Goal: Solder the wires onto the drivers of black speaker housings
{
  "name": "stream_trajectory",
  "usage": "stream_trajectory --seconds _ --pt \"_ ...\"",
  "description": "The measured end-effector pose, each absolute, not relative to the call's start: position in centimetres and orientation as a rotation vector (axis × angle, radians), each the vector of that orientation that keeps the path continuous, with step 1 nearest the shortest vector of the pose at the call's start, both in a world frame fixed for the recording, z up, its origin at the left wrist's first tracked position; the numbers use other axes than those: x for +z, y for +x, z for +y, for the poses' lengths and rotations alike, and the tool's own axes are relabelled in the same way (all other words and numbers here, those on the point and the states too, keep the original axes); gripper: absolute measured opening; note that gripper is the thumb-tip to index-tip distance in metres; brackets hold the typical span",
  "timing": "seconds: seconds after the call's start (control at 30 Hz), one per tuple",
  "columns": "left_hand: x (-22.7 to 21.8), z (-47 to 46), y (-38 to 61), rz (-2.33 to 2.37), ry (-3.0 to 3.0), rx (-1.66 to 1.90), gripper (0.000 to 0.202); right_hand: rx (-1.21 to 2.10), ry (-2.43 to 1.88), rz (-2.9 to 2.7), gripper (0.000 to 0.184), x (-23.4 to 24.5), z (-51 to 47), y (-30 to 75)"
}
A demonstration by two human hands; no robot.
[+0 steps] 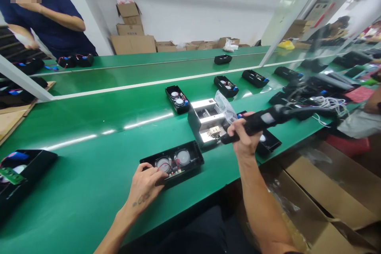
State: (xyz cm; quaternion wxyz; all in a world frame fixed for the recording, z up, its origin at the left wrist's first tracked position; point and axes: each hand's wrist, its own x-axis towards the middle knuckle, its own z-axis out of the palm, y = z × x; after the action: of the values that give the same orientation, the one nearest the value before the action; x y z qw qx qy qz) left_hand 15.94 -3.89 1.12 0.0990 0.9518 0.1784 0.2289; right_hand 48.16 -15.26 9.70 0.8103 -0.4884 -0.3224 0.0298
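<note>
An open black speaker housing [174,161] with two round drivers lies on the green bench [89,135] right in front of me. My left hand [145,184] rests on its near left corner, fingers curled against the housing's edge. My right hand [242,137] is closed around a black electric screwdriver [264,121], held almost level, its tip pointing left toward a small metal screw box [205,123]. A clear plastic bag [224,107] sits on that box.
Several more open speaker housings [177,98] lie along the bench and on the far belt. A person in dark blue [44,20] stands at the far left. Cardboard boxes [132,35] line the back wall. A tangle of wires [327,105] and another person's arm [373,103] are at right.
</note>
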Motion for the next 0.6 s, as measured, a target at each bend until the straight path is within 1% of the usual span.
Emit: stream_trajectory --seconds 0.07,0.13,0.3,0.5,0.6 --pt "1.1 -4.2 16.6 0.545 2.788 0.672 0.025 -0.061 -1.026 -0.699 0.043 10.9 -14.4 48.8" --pt "1.2 -4.6 17.2 0.556 2.757 0.664 0.024 -0.084 -1.103 -0.741 0.04 11.4 -13.6 49.2" --pt "1.7 -4.9 17.9 0.58 2.71 0.6 0.02 0.153 -1.228 -0.834 0.039 11.8 -13.8 48.0" --pt "1.6 -4.8 17.9 0.614 2.674 0.578 0.02 0.333 -0.933 -0.829 0.03 11.3 -16.6 42.1" --pt "1.5 -4.8 18.0 0.625 2.674 0.597 0.021 0.408 -0.91 -0.865 0.028 10.4 -16.6 39.9"
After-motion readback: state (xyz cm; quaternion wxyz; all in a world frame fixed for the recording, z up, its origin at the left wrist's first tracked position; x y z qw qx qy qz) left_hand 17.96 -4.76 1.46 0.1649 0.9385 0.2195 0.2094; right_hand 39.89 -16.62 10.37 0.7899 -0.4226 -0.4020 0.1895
